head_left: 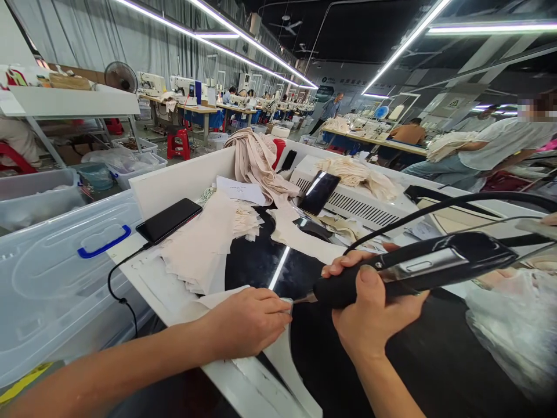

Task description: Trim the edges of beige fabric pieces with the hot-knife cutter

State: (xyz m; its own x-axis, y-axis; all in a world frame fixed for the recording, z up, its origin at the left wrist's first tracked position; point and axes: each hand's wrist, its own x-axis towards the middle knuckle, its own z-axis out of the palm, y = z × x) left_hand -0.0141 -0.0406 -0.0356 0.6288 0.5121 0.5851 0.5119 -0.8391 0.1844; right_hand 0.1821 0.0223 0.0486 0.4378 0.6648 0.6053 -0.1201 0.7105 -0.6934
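My right hand [369, 313] is wrapped round a black corded handheld tool [418, 267] with a silver panel on its side. The tool's narrow metal tip [307, 298] points left, close to the fingertips of my left hand [248, 322]. That left hand is closed, its fingers pinching a small whitish piece [286, 303] whose kind I cannot make out. Beneath both hands lies a glossy black surface [256, 261]. Pale cut fabric [296, 232] curves over it, and a stack of beige fabric pieces [200, 238] sits just beyond my left hand.
A black phone [169, 220] with a cable rests at the table's left edge, beside a clear plastic bin [65, 273]. Draped beige fabric [256, 162] and another dark phone [319, 191] are farther back. A plastic bag [517, 325] lies right. People sit at sewing tables behind.
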